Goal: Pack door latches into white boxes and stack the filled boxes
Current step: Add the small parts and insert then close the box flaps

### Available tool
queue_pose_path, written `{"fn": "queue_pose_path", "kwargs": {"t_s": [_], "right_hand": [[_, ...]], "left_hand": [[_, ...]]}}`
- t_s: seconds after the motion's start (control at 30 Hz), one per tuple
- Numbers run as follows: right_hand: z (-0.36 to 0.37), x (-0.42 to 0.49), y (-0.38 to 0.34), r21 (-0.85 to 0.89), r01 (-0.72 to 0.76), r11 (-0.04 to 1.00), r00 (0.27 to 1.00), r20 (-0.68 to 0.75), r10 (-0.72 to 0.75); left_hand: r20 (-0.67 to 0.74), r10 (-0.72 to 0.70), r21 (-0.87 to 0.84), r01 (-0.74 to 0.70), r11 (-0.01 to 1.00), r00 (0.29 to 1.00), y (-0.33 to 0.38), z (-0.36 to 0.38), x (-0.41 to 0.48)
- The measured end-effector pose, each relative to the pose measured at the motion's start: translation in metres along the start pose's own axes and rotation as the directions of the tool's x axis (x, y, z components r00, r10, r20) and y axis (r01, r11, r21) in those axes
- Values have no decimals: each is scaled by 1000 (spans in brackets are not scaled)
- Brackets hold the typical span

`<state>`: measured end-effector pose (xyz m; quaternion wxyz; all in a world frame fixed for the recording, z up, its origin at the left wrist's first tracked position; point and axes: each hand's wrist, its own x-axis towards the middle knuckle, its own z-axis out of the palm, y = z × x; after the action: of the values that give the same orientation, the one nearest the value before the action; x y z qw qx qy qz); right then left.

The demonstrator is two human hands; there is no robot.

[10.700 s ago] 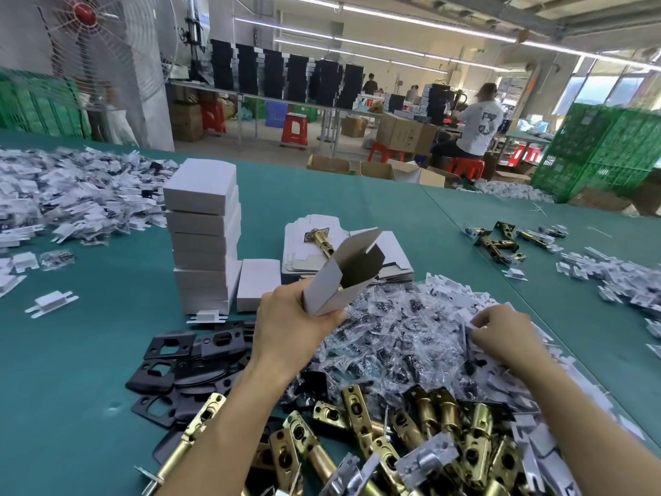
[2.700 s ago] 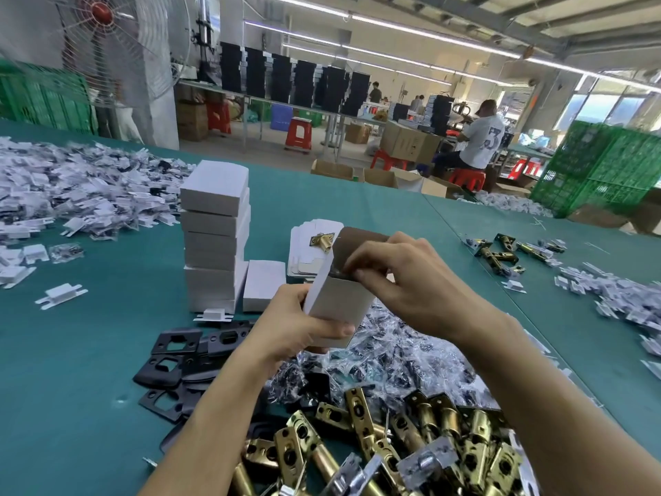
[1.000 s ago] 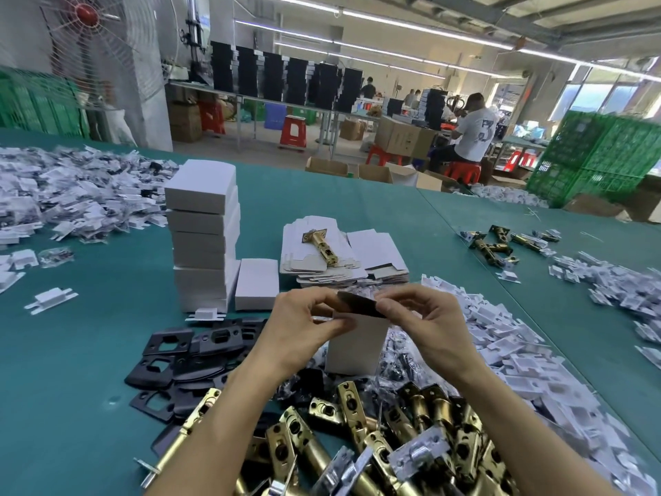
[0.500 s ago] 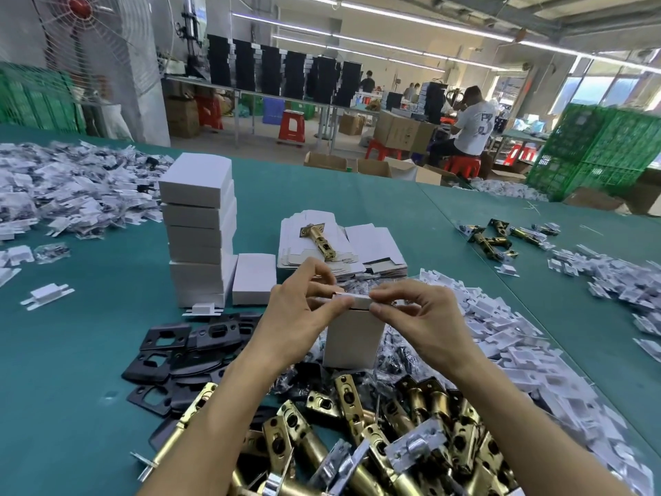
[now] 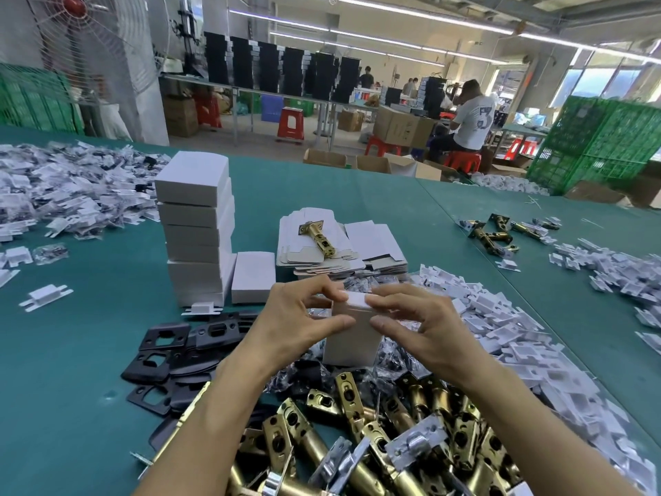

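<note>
Standing on end with its long axis upright, the white box (image 5: pixel 352 334) is pinched at its top flap by left hand (image 5: pixel 298 320) and right hand (image 5: pixel 425 323).

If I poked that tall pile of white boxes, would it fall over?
Probably, if poked near the top: the tall stack of white cardboard boxes is narrow for its height and its layers sit slightly out of line. If the boxes are filled, as the task suggests, it may be heavy enough to shrug off a gentle nudge low down.
</note>
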<state>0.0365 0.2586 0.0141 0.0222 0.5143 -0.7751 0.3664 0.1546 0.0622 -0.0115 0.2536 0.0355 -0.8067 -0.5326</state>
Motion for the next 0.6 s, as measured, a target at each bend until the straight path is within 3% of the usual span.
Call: {"fn": "queue_pose_path", "kwargs": {"t_s": [0.1,0.27,0.37,0.43,0.5,0.6], "right_hand": [[4,-3,4,-30,27,999,1000,2,-27],[11,0,2,164,-21,986,999,-28,26],[12,4,1,295,-65,953,987,-121,104],[12,10,-5,566,-133,814,949,-163,269],[11,17,-9,732,-172,660,884,-181,432],[17,31,-17,858,-271,437,809,-44,587]], "left_hand": [[5,12,40,-12,999,1000,-3,2,1],[-13,-42,-6,42,999,999,-4,3,5],[12,-106,-14,106,994,994,-2,4,4],[62,-188,16,187,982,980,-1,6,3],[47,-231,-32,233,972,972,2,7,3],[-154,-261,-225,224,948,953,12,10,4]]}}
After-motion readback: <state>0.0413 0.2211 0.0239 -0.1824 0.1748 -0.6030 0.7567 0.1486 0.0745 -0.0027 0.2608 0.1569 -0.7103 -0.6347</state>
